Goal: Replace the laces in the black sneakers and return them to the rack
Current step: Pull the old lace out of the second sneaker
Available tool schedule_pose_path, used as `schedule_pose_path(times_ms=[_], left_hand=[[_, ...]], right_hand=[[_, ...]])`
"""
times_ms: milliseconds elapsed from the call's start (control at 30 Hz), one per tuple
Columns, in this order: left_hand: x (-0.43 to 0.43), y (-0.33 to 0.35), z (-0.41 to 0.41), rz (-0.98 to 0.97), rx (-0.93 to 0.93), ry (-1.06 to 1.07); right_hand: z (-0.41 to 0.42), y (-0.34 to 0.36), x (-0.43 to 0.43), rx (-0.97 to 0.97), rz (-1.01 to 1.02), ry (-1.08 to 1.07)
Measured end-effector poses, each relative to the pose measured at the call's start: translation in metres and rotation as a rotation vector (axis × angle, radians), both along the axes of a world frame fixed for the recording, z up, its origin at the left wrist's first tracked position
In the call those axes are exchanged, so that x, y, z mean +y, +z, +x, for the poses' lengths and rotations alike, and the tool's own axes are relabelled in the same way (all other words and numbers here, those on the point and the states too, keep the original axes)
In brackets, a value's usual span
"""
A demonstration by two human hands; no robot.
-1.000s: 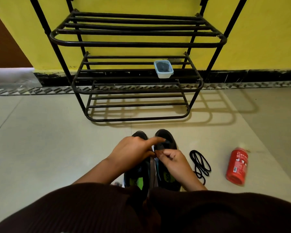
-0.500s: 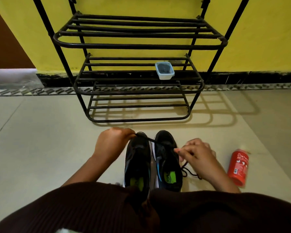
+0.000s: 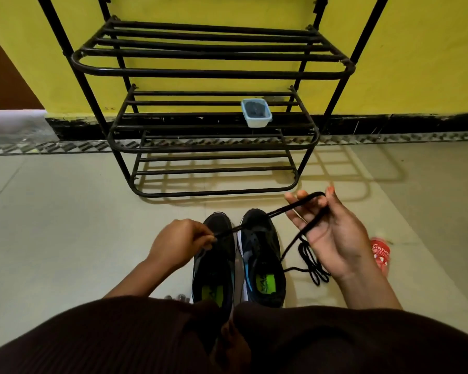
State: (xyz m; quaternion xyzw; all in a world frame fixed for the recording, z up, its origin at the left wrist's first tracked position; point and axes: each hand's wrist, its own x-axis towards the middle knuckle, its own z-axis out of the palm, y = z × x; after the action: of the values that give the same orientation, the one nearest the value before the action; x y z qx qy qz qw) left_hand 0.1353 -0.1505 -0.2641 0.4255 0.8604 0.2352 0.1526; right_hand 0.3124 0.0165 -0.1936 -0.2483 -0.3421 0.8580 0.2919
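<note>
The hands have drawn apart. The left hand (image 3: 184,244) pinches one lace (image 3: 289,206) end, while the right hand (image 3: 333,233), raised palm-up to the right, holds the lace hooked under its thumb. Both sneakers (image 3: 262,255) sit near, before the rack (image 3: 200,147). Threading looks barely begun.

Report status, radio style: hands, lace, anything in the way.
Left hand pinches lace end. Right hand holds lace looped at thumb. Lace stretched over right sneaker toe. Red can right, clear of rack.
</note>
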Motion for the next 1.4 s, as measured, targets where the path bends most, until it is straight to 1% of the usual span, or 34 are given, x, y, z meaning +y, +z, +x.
schedule_pose_path(times_ms=[100, 200, 267, 300, 433, 500, 567, 667, 767, 833, 967, 1000, 1033, 1067, 1100, 1200, 1233, 1267, 1300, 1400], left_hand=[[0.007, -0.003, 0.011, -0.134, -0.114, -0.104], [0.014, 0.003, 0.015, -0.244, -0.097, -0.227], [0.019, 0.01, 0.016, -0.268, -0.1, -0.288], [0.022, 0.016, 0.017, -0.238, -0.131, -0.305], [0.037, 0.041, 0.029, 0.015, -0.304, -0.395], [0.047, 0.043, 0.039, 0.102, -0.417, -0.444], [0.052, 0.036, 0.047, 0.198, -0.459, -0.455], [0.046, 0.028, 0.048, 0.312, -0.313, -0.447], [0.033, 0.023, 0.041, 0.32, -0.254, -0.402], [0.026, 0.021, 0.037, 0.201, -0.123, -0.374], [0.024, 0.017, 0.033, -0.215, 0.218, -0.27], [0.023, 0.018, 0.031, -0.292, 0.293, -0.257], [0.021, 0.017, 0.029, -0.324, 0.315, -0.251], [0.021, 0.016, 0.029, -0.31, 0.284, -0.264], [0.021, 0.015, 0.03, -0.244, 0.189, -0.297], [0.029, 0.021, 0.048, 0.111, -0.351, -0.421], [0.032, 0.02, 0.053, 0.202, -0.466, -0.445], [0.035, 0.017, 0.056, 0.271, -0.515, -0.456], [0.036, 0.015, 0.058, 0.315, -0.527, -0.448], [0.03, 0.014, 0.055, 0.348, -0.595, -0.364]], right_hand=[[-0.014, 0.001, -0.005, 0.09, -0.151, -0.017], [-0.026, 0.001, -0.007, 0.061, -0.196, -0.017], [-0.032, 0.0, -0.009, 0.036, -0.198, -0.006], [-0.034, 0.0, -0.01, 0.023, -0.185, 0.002], [-0.043, 0.001, -0.019, 0.001, -0.148, 0.035], [-0.047, 0.003, -0.024, 0.02, -0.151, 0.037], [-0.048, 0.004, -0.024, 0.048, -0.154, 0.02], [-0.043, 0.007, -0.016, 0.095, -0.14, -0.024], [-0.032, 0.01, -0.005, 0.144, -0.136, -0.093], [-0.026, 0.011, -0.002, 0.159, -0.131, -0.131], [-0.023, 0.012, -0.004, 0.157, -0.099, -0.175], [-0.023, 0.012, -0.005, 0.151, -0.085, -0.182], [-0.024, 0.013, -0.007, 0.145, -0.071, -0.183], [-0.026, 0.013, -0.008, 0.137, -0.056, -0.179], [-0.028, 0.013, -0.011, 0.125, -0.041, -0.168], [-0.037, 0.006, -0.028, 0.061, 0.035, -0.108], [-0.04, 0.002, -0.034, 0.041, 0.068, -0.072], [-0.042, -0.002, -0.039, 0.025, 0.098, -0.036], [-0.043, -0.004, -0.043, 0.01, 0.12, -0.005], [-0.04, -0.003, -0.043, -0.002, 0.116, 0.022]])
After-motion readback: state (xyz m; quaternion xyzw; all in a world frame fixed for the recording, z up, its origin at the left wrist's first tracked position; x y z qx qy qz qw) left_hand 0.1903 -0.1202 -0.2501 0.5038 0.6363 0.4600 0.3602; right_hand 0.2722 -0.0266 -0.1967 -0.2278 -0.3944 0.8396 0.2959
